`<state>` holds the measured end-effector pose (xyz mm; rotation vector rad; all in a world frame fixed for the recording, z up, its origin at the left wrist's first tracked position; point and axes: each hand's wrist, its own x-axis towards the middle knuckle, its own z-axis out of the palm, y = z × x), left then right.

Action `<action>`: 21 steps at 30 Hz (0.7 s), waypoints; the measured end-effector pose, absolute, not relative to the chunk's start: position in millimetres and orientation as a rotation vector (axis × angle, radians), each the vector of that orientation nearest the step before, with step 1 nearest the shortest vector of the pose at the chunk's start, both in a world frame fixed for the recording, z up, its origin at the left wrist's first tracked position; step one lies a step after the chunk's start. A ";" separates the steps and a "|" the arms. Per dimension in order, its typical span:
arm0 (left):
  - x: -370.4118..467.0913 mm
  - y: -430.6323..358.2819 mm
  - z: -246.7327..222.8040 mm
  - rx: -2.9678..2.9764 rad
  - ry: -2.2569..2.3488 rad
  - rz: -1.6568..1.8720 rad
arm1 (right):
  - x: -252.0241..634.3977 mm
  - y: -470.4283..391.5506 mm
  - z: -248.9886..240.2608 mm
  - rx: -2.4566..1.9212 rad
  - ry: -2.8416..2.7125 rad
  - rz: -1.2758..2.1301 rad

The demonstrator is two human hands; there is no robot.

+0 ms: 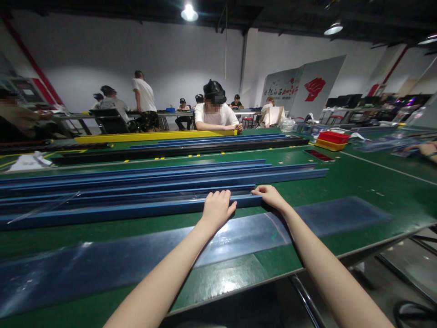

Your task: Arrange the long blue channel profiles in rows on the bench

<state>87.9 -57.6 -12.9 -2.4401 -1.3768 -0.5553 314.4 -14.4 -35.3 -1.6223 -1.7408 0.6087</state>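
A long blue plastic channel [136, 211] lies across the table, with clear film [150, 197] inside it. My left hand [218, 208] rests over the channel near its right end, fingers curled across the near wall and thumb out to the right. At that right end, my right hand [270, 196] is closed in a pinch on the channel's tip; its fingertips are partly hidden. Under both forearms a long strip of clear plastic sheet [239, 237] lies flat along the table's near side.
More blue channels [293, 175] lie just beyond, then black and yellow profiles [164, 136]. A phone [319, 156] and a red and yellow bin [331, 140] are on the green table [368, 182]. A co-worker [215, 109] sits opposite; another person's hand [426, 149] is at far right.
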 end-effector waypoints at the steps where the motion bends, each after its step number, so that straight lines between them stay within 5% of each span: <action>1: 87.6 -57.8 -12.9 -2.439 -1.374 -0.553 | 314.1 -14.5 -35.3 -1.622 -1.733 0.614; 21: 87.6 -58.3 -9.7 -2.431 -1.433 -0.534 | 310.9 -19.1 -31.6 -1.618 -1.730 0.582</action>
